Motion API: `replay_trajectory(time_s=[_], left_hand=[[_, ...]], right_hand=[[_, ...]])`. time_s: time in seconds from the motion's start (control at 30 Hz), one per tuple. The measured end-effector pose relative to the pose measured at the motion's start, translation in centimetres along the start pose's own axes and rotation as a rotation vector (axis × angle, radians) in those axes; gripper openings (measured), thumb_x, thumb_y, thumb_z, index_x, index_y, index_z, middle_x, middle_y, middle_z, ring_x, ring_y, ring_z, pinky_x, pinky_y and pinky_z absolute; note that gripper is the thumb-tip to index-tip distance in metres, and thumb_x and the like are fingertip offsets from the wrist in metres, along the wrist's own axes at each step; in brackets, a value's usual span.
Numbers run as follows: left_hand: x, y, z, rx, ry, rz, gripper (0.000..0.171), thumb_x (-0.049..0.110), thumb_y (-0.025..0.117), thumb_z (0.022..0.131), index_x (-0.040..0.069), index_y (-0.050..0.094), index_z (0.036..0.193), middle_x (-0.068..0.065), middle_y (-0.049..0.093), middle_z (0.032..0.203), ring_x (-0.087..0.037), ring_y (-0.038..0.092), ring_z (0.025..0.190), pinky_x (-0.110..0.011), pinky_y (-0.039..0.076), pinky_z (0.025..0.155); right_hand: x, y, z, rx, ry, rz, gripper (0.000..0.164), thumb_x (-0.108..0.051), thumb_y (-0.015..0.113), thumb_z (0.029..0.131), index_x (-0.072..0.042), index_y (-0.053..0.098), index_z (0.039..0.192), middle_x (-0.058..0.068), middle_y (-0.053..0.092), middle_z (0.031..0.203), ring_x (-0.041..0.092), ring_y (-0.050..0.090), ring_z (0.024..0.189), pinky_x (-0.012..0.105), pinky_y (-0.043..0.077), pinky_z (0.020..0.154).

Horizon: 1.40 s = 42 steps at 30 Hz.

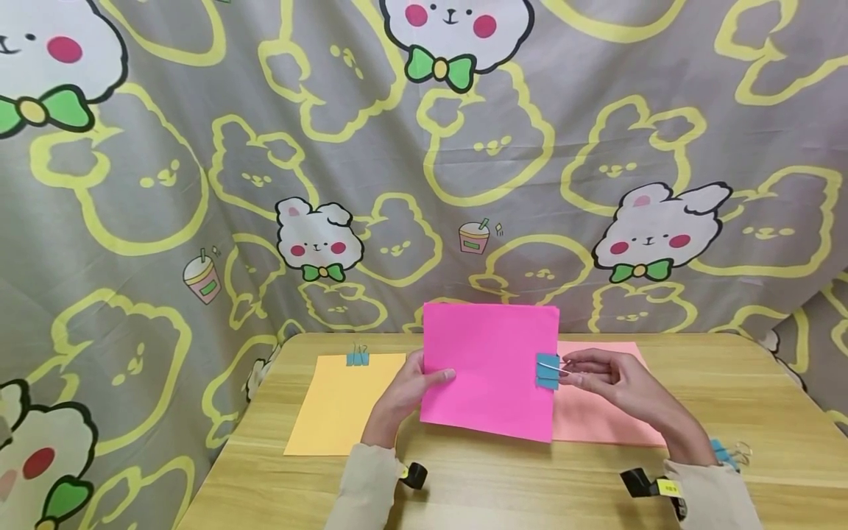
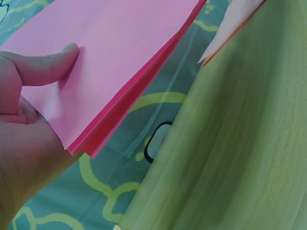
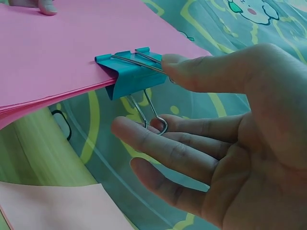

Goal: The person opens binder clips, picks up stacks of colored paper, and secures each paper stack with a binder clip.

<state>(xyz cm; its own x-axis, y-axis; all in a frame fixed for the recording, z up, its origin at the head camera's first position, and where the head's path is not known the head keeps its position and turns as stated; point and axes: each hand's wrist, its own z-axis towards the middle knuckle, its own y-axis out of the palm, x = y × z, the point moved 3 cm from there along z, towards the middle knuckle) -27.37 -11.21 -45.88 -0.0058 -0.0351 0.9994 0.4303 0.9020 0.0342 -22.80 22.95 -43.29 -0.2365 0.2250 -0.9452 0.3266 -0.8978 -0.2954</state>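
Note:
A stack of bright pink paper (image 1: 490,368) is held up above the table. My left hand (image 1: 416,379) grips its left edge, with the thumb (image 2: 53,64) flat on the front sheet. A blue binder clip (image 1: 548,370) sits on the stack's right edge. My right hand (image 1: 612,379) pinches the clip's wire handles: the thumb (image 3: 192,72) lies on the upper handle and the fingers touch the lower one. In the left wrist view, the sheets part slightly along the lower edge.
Yellow-orange paper (image 1: 331,412) with a blue binder clip (image 1: 358,359) on its top edge lies at the left. Light pink paper (image 1: 606,419) lies behind the right hand. More blue clips (image 1: 725,454) rest by the right wrist on the wooden table (image 1: 503,493). A patterned curtain (image 1: 397,169) hangs behind.

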Motion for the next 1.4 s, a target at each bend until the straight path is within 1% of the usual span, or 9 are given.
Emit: replay_trajectory(time_s=[0.27, 0.47, 0.57, 0.73, 0.9, 1.03, 1.17, 1.3, 1.4], left_hand=[[-0.3, -0.2, 0.1, -0.014, 0.011, -0.008, 0.034, 0.000, 0.065, 0.097, -0.003, 0.055, 0.129, -0.006, 0.070, 0.104, -0.019, 0.070, 0.088, -0.034, 0.057, 0.080], [-0.8, -0.6, 0.4, -0.063, 0.025, -0.047, 0.031, -0.001, 0.061, 0.099, -0.003, 0.055, 0.130, -0.005, 0.070, 0.104, -0.018, 0.071, 0.091, -0.033, 0.057, 0.082], [-0.9, -0.8, 0.4, -0.088, 0.032, -0.063, 0.032, 0.000, 0.059, 0.100, -0.001, 0.055, 0.132, -0.004, 0.070, 0.107, -0.018, 0.070, 0.095, -0.034, 0.057, 0.083], [-0.7, -1.1, 0.3, -0.109, 0.063, -0.088, 0.034, -0.002, 0.056, 0.102, 0.000, 0.054, 0.135, -0.002, 0.070, 0.109, -0.016, 0.069, 0.098, -0.033, 0.057, 0.084], [-0.3, -2.0, -0.1, -0.119, 0.093, -0.098, 0.029, -0.003, 0.054, 0.103, -0.001, 0.058, 0.132, -0.001, 0.070, 0.107, -0.014, 0.069, 0.093, -0.031, 0.057, 0.083], [0.0, -2.8, -0.6, -0.178, 0.095, -0.034, 0.030, -0.001, 0.055, 0.103, -0.005, 0.061, 0.132, -0.001, 0.074, 0.102, -0.013, 0.071, 0.087, -0.031, 0.058, 0.080], [0.3, -3.1, -1.1, -0.248, 0.060, 0.053, 0.032, -0.001, 0.059, 0.100, -0.011, 0.060, 0.131, -0.003, 0.076, 0.096, -0.013, 0.072, 0.081, -0.030, 0.058, 0.075], [0.7, -2.4, -1.2, -0.316, 0.007, 0.151, 0.032, -0.002, 0.063, 0.098, -0.010, 0.061, 0.130, -0.007, 0.076, 0.103, -0.013, 0.072, 0.086, -0.027, 0.057, 0.076], [1.0, -1.4, -1.1, -0.370, -0.009, 0.212, 0.032, -0.003, 0.062, 0.098, -0.008, 0.061, 0.130, -0.013, 0.074, 0.107, -0.013, 0.069, 0.087, -0.027, 0.055, 0.075]], right_hand=[[0.1, -0.1, 0.0, -0.003, 0.015, 0.011, 0.045, -0.011, 0.065, 0.101, 0.014, 0.052, 0.137, 0.029, 0.066, 0.125, 0.008, 0.070, 0.107, 0.024, 0.056, 0.087], [0.2, 0.0, 0.2, 0.016, -0.006, 0.036, 0.041, -0.009, 0.065, 0.101, 0.013, 0.055, 0.134, 0.029, 0.067, 0.122, 0.017, 0.073, 0.104, 0.026, 0.057, 0.087], [0.1, 0.1, 0.2, 0.035, -0.007, 0.042, 0.042, -0.009, 0.066, 0.101, 0.014, 0.055, 0.134, 0.028, 0.068, 0.120, 0.022, 0.073, 0.103, 0.026, 0.057, 0.086], [-0.2, 0.0, 0.0, 0.065, 0.015, 0.012, 0.043, -0.011, 0.068, 0.100, 0.013, 0.054, 0.134, 0.024, 0.071, 0.116, 0.020, 0.074, 0.099, 0.025, 0.057, 0.085], [-0.7, 0.0, -0.1, 0.076, 0.041, -0.017, 0.043, -0.014, 0.069, 0.100, 0.009, 0.057, 0.133, 0.019, 0.072, 0.111, 0.023, 0.074, 0.098, 0.026, 0.057, 0.085], [-1.2, 0.1, -0.1, 0.092, 0.031, -0.073, 0.042, -0.016, 0.070, 0.099, 0.008, 0.058, 0.132, 0.016, 0.073, 0.111, 0.023, 0.074, 0.097, 0.025, 0.057, 0.083], [-1.6, 0.4, -0.1, 0.102, 0.015, -0.136, 0.038, -0.018, 0.072, 0.098, 0.003, 0.063, 0.129, 0.011, 0.073, 0.109, 0.018, 0.073, 0.094, 0.027, 0.058, 0.081], [-2.0, 0.9, 0.1, 0.099, -0.030, -0.186, 0.035, -0.017, 0.073, 0.097, 0.000, 0.065, 0.127, 0.008, 0.071, 0.105, 0.015, 0.069, 0.093, 0.026, 0.057, 0.081], [-2.1, 1.6, 0.4, 0.083, -0.050, -0.211, 0.036, -0.018, 0.074, 0.096, -0.003, 0.065, 0.127, 0.005, 0.070, 0.103, 0.015, 0.067, 0.093, 0.027, 0.056, 0.082]])
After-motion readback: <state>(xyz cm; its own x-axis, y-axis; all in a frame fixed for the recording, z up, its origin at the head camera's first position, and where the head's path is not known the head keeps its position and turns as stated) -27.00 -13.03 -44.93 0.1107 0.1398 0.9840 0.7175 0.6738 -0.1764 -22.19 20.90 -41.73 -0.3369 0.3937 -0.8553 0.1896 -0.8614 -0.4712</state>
